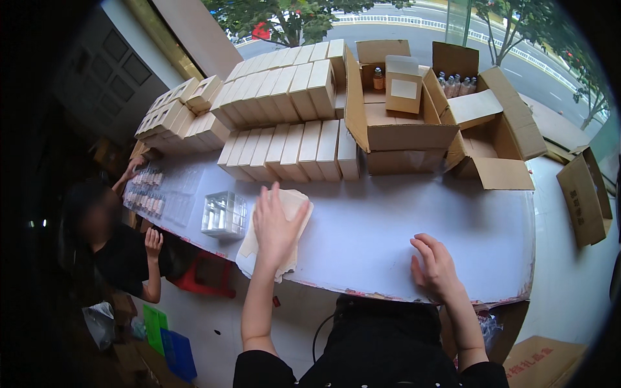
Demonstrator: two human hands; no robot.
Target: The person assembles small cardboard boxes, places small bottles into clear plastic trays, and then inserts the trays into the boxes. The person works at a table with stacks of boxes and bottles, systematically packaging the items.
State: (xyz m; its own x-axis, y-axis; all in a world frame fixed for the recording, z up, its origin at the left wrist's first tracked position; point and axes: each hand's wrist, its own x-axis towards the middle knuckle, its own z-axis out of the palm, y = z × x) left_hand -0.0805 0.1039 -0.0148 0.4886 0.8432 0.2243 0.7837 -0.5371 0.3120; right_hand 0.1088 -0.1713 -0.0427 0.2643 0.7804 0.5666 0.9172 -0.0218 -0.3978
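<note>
My left hand point(275, 226) reaches over a small stack of flat cream card pieces point(297, 204) near the table's front edge. Its fingers are spread on or just above the top piece; I cannot tell if they touch. At the right, my right hand point(437, 268) hovers by the front edge of the white table point(369, 239), fingers loosely bent and apart, holding nothing. Just left of the card stack stands a pile of clear plastic trays point(224, 215). Behind my left hand rise rows of upright cream boxes point(284, 152).
An open carton point(414, 138) holds a brown box and a small amber bottle. Another open carton point(501, 169) has several bottles. At the left a co-worker point(123, 252) sits beside clear trays and rows of small bottles point(145, 202). A carton point(584, 197) stands at far right.
</note>
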